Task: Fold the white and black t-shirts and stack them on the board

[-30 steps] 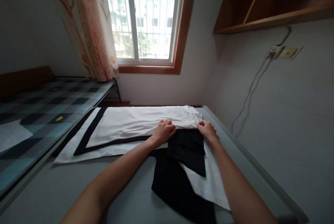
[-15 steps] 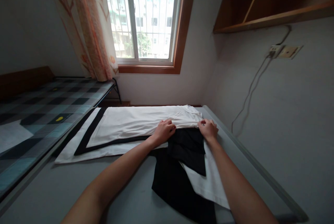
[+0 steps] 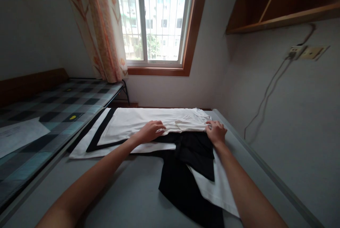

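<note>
A white shirt [image 3: 143, 119] lies folded lengthwise on top of a stack of black and white garments. My left hand [image 3: 151, 131] is at the middle of its near edge, fingers curled over the fabric. At the right end, near the collar, my right hand [image 3: 216, 131] pinches the shirt's edge. Beneath the shirt is a black garment [image 3: 195, 150], whose sleeve hangs toward me. Lower layers include a white garment [image 3: 82, 147] and another black sleeve [image 3: 183, 187]. Small creases show in the white shirt between my hands.
The clothes rest on a grey tabletop [image 3: 127, 189]. To the left is a bed with a checked mattress [image 3: 79, 95], a paper sheet [image 3: 22, 134] on it. Ahead are a curtain [image 3: 103, 26] and a window [image 3: 162, 26]. A shelf [image 3: 287, 13] and wall socket [image 3: 297, 51] are on the right.
My left hand has slid leftward along the white shirt's near edge. My right hand stays at the right end. The view has turned slightly left.
</note>
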A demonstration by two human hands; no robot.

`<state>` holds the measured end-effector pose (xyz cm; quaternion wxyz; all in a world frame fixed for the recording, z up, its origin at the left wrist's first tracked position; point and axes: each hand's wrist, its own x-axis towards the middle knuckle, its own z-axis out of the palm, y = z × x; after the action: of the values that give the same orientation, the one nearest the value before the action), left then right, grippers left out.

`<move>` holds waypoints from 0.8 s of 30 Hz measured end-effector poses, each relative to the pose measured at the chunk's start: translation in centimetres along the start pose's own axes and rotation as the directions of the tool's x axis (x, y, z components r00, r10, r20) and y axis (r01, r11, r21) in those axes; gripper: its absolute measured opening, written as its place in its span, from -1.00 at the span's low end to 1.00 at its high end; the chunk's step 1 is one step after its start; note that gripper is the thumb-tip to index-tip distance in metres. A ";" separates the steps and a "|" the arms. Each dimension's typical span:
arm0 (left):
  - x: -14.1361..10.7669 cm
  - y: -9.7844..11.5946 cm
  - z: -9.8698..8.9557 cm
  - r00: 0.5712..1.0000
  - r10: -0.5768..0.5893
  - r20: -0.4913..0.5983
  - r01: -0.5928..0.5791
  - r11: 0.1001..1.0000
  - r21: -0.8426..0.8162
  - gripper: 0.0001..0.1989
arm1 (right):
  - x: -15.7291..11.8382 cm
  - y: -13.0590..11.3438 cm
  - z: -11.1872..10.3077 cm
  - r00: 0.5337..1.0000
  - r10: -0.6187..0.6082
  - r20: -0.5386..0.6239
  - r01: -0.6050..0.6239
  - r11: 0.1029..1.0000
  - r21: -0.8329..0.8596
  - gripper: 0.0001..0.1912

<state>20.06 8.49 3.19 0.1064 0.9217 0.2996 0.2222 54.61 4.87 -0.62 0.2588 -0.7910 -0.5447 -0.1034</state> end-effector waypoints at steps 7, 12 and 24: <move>-9.8 -8.4 -4.6 0.925 -0.299 -0.233 0.360 0.885 0.296 -0.68 | -0.8 -1.4 1.2 0.985 -0.150 0.083 0.145 0.987 0.068 -0.61; -13.5 -11.7 -5.6 0.789 -0.551 -0.273 0.615 0.710 0.343 -0.58 | -0.9 -0.8 1.8 0.973 -0.175 0.148 0.167 0.984 0.067 -0.63; -13.6 -11.9 -4.9 0.790 -0.569 -0.230 0.608 0.677 0.415 -0.53 | -0.9 -0.5 2.0 0.972 -0.176 0.157 0.168 0.984 0.063 -0.64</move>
<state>1.90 10.13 -1.09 -0.0655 0.7635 0.6283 0.1345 53.57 5.35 -2.56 0.2233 -0.7398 -0.6329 -0.0474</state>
